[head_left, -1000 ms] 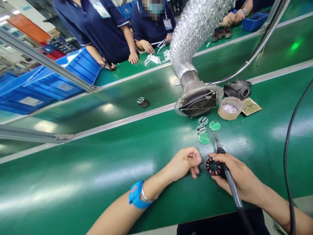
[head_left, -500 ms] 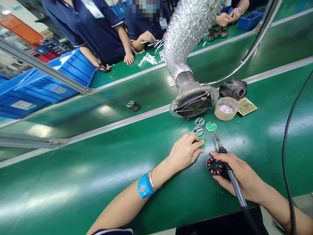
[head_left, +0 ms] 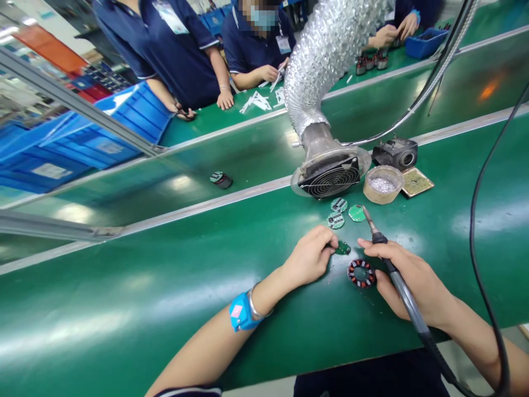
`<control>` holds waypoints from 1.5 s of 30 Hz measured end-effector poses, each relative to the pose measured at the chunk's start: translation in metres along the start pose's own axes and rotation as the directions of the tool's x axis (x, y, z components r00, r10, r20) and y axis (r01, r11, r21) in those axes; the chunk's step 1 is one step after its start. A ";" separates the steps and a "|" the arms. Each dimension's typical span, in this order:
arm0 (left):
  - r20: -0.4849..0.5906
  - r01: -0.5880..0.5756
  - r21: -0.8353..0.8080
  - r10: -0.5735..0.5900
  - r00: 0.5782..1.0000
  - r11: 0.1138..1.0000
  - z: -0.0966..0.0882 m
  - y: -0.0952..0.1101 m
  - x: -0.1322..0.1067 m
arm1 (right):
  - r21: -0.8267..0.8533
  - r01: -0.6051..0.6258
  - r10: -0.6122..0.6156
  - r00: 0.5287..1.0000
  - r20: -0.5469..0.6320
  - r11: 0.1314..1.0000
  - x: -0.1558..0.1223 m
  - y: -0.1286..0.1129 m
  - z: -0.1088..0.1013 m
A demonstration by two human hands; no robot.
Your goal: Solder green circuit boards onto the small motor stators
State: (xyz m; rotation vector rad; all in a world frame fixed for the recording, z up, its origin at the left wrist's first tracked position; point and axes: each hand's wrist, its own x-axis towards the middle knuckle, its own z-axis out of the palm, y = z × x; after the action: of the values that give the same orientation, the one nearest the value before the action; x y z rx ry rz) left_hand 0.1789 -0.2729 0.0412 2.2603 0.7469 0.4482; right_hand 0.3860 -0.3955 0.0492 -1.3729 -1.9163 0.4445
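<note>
One pinched board [head_left: 343,248], tub [head_left: 379,196], silvery contents [head_left: 382,184]

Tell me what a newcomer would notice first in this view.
Probably the crinkled silver duct at the top, right of centre, ending in a dark fan grille. Next, the left hand, a bright blue band near its wrist, pinching a green board, and the right hand holding a soldering iron. A copper-wound ring lies between them.

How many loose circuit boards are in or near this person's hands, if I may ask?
4: one board in the left hand, two boards near the fan, another board by the soldering-iron tip.
</note>
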 end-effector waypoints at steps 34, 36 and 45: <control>-0.121 -0.407 -0.124 0.393 0.912 0.905 0.018 -0.005 -0.018 | 0.163 -0.076 0.054 0.990 0.133 0.984 -0.012 -0.006 0.002; -0.112 -0.386 -0.207 0.370 0.922 0.899 0.016 0.001 -0.015 | 0.207 -0.062 0.024 0.983 0.182 0.976 -0.006 -0.004 0.000; 0.027 0.012 -0.500 0.002 1.000 0.866 0.018 0.024 -0.017 | 0.154 -0.065 0.040 0.986 0.164 0.986 0.001 0.003 -0.011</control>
State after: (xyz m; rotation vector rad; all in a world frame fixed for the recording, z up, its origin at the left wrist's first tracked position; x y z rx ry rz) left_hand 0.1838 -0.3072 0.0442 1.7691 0.5435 0.5388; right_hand 0.3956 -0.3948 0.0554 -1.3195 -1.9299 0.7380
